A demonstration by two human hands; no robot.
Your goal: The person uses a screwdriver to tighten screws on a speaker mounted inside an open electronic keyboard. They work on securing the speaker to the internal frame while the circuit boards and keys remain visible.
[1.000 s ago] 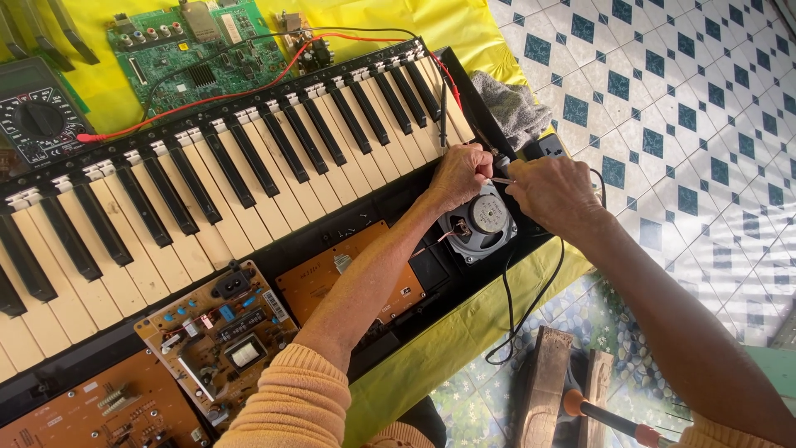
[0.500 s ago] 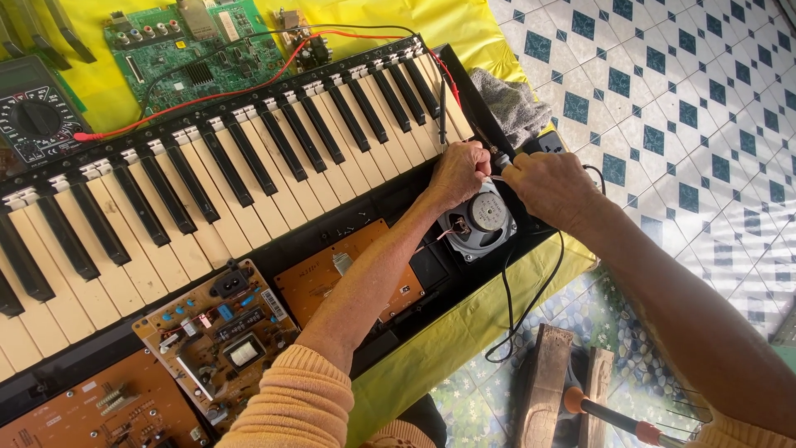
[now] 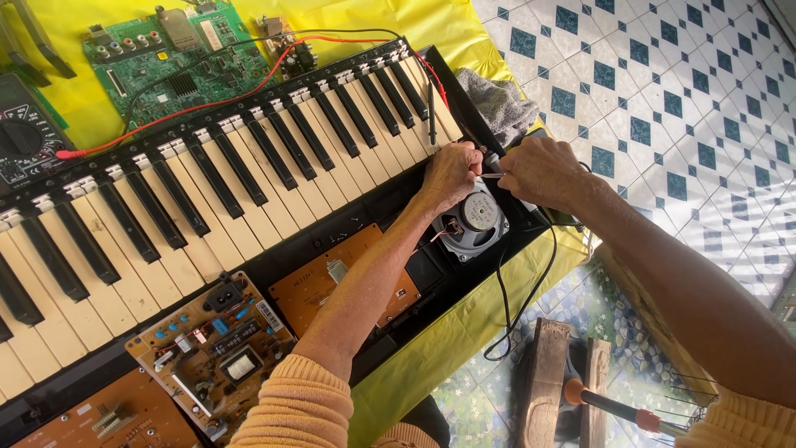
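Nearest, tan circuit boards [image 3: 211, 353] lie in the opened keyboard case [image 3: 398, 332], whose right end holds a round speaker [image 3: 471, 222]; just above it the left hand [image 3: 450, 172] and right hand [image 3: 543, 170] both pinch a thin wire [image 3: 489, 175], with a green board [image 3: 178, 62] on the yellow cloth [image 3: 431, 25] beyond.

Both hands [image 3: 497, 174] over keyboard's speaker [image 3: 474, 217]
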